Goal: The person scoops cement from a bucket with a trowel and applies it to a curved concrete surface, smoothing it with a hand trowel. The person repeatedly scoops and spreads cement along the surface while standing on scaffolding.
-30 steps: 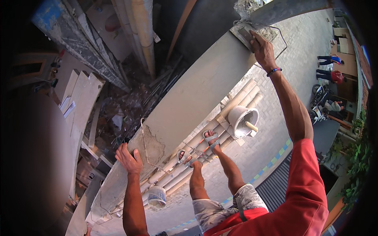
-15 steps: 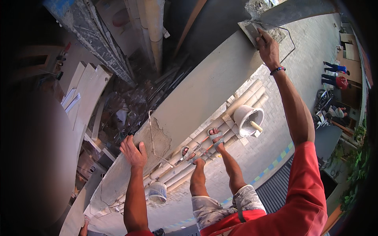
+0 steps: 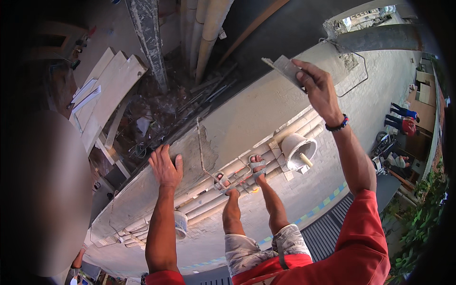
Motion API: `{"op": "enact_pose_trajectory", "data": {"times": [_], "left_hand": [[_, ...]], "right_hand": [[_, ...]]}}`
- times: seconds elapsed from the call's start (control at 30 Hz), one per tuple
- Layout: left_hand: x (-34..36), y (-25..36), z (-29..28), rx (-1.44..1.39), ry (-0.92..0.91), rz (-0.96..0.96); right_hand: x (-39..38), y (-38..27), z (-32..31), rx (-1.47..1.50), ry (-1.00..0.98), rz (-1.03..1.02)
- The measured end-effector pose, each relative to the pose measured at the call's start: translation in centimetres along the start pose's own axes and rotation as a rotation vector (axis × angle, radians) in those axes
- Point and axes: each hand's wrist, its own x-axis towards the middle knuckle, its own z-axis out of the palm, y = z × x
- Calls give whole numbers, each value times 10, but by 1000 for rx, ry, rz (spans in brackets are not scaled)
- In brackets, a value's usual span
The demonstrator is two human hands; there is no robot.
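Observation:
My right hand [image 3: 322, 90] grips a flat grey rectangular plastering float [image 3: 288, 70], with a bit of mortar at its far end. The float is tilted over the smooth grey plastered face of a long wall [image 3: 266, 102]; I cannot tell whether it touches. On the left, my left hand [image 3: 166, 167] lies with fingers spread on the wall's upper edge, holding nothing. Close to that hand, a rough, unsmoothed patch [image 3: 207, 147] shows on the wall beside a thin bent metal rod [image 3: 200, 142].
My sandalled feet [image 3: 258, 167] stand on long round poles [image 3: 199, 209]. A white bucket [image 3: 298, 151] with a pale stick in it stands on the right, another bucket [image 3: 181, 224] nearer left. Beyond the wall lie boards [image 3: 111, 88] and debris. A bent wire [image 3: 365, 71] projects at the far right.
My right hand has drawn the float back left and nearer, away from the wall's far right end. My left hand stays on the edge, while the whole view has shifted.

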Motion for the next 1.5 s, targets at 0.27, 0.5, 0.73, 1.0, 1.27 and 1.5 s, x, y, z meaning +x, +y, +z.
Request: {"op": "enact_pose_trajectory", "data": {"times": [0.27,0.5,0.73,1.0,1.27,1.5], "left_hand": [[3,-1,3,-4,84,67],[8,2,3,-40,48,55],[6,1,-1,-40,43,28],[6,4,-3,-55,8,-10],[4,2,-5,-76,4,-11],[5,3,-3,-107,46,15]], "right_hand": [[195,27,-119,-545,-85,275],[245,105,-116,-944,-548,-51],[151,-2,23,-638,-584,216],[92,-28,126,-361,-634,172],[49,-55,108,17,-698,262],[-15,-67,95,-550,-389,-253]]}}
